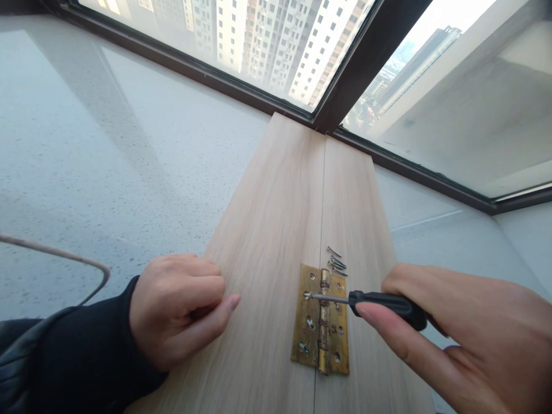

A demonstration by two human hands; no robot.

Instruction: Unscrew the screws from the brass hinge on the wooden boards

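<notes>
A brass butt hinge (299,313) lies open across the seam between two pale wooden boards (276,213). My right hand (474,328) is closed round the black handle of a screwdriver (388,307), its shaft crossing the hinge knuckle. Its tip meets a screw head at the second hole from the top of the left leaf. Lower on that leaf, two more screws (310,324) stand in their holes. Several loose screws (337,263) lie just above the right leaf. My left hand (185,310) rests on the left board, fingers curled and thumb extended, with nothing visible in it.
The boards sit on a white speckled ledge (129,161) and reach a dark window frame (345,69). Tall buildings show through the glass. A thin light cable (56,251) curves over the ledge at the left, close to my left sleeve.
</notes>
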